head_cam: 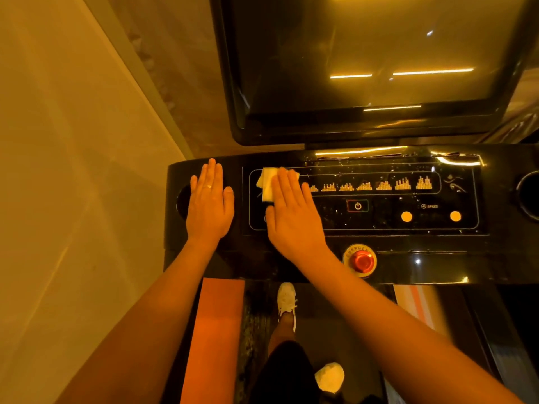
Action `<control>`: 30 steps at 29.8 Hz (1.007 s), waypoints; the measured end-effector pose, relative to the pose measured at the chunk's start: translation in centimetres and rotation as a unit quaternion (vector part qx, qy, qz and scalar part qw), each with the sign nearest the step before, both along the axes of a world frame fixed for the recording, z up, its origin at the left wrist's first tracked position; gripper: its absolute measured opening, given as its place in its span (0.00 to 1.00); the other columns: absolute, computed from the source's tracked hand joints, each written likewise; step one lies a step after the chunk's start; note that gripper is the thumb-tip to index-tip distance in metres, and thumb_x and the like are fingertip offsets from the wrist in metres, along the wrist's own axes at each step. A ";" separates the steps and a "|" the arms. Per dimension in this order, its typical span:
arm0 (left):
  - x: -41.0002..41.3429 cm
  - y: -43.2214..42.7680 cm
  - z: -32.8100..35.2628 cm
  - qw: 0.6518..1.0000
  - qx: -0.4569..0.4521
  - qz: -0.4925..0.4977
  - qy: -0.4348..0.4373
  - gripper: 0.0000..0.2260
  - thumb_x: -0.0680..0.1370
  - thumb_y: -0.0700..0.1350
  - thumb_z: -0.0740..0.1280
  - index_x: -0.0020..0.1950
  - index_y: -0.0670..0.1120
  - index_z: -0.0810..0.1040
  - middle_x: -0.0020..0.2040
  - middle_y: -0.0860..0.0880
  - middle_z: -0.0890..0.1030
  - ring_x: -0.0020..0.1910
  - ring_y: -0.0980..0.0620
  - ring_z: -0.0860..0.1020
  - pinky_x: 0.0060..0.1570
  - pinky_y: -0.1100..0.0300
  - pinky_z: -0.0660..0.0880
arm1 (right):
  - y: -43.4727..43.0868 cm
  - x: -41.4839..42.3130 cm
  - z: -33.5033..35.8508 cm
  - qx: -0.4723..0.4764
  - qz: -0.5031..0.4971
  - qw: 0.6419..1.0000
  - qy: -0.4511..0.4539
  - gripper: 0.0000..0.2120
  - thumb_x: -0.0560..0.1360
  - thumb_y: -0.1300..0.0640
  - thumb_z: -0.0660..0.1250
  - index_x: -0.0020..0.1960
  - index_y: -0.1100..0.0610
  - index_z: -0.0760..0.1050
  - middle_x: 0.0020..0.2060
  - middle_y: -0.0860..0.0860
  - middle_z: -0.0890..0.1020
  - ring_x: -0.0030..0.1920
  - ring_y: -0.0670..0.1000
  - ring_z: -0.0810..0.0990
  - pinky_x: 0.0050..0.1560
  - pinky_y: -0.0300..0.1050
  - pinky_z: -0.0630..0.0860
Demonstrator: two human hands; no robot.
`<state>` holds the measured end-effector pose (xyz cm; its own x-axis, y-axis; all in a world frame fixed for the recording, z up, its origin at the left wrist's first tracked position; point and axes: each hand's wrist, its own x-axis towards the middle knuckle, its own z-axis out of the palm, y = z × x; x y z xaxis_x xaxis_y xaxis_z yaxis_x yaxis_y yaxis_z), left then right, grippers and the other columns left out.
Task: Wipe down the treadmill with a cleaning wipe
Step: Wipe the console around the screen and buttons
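1. Treadmill console (379,228): glossy black panel, seen from above. Large dark screen (364,53) rises behind it, reflecting strips of ceiling light.
2. Right hand (291,211): flat, fingers extended and together, palm down on the left part of the control panel. Not clenched; it presses the cleaning wipe (269,182) against the surface.
3. The wipe: pale, folded, lies on the panel's upper left corner, partly under the right fingers, its left edge sticking out beyond them.
4. Left hand (210,205): open, flat, empty, resting palm down on the console's left end, partly covering a round cup recess (183,201). A ring shows on one finger.
5. Panel detail: row of bar-graph icons (370,184), power button (358,206), two round yellow buttons (406,216). Droplets or specks scattered over the gloss.
6. Red emergency stop knob (361,261) at the console's front edge, just beside the right wrist.
7. Below: white shoes (287,300) on the dark belt; orange side strip (215,330) to the left.
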<state>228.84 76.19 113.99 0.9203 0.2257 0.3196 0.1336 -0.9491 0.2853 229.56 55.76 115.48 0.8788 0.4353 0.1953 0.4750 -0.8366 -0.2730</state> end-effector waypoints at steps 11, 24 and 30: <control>0.1 0.0 0.1 1.000 -0.017 0.001 0.004 0.25 0.85 0.48 0.53 0.81 0.41 0.56 0.81 0.43 0.57 0.81 0.46 0.53 0.79 0.47 0.46 | 0.9 4.9 2.1 0.001 -0.007 1.000 0.010 0.30 0.83 0.50 0.53 0.82 0.60 0.53 0.81 0.58 0.56 0.81 0.57 0.50 0.80 0.58 0.50; 0.1 -0.9 0.9 0.996 0.067 -0.029 0.051 0.25 0.85 0.48 0.53 0.81 0.40 0.55 0.82 0.41 0.54 0.81 0.45 0.50 0.78 0.45 0.47 | -1.7 -2.1 -1.1 -0.018 0.030 0.999 0.009 0.31 0.83 0.47 0.46 0.82 0.59 0.50 0.82 0.56 0.51 0.82 0.55 0.46 0.80 0.56 0.46; -0.4 -1.8 0.2 0.995 0.032 -0.085 0.034 0.26 0.85 0.51 0.48 0.82 0.43 0.54 0.82 0.45 0.51 0.81 0.49 0.47 0.79 0.48 0.47 | -1.5 -1.1 -0.7 -0.008 0.021 1.000 0.013 0.31 0.82 0.47 0.45 0.82 0.60 0.49 0.82 0.57 0.50 0.82 0.56 0.45 0.80 0.57 0.46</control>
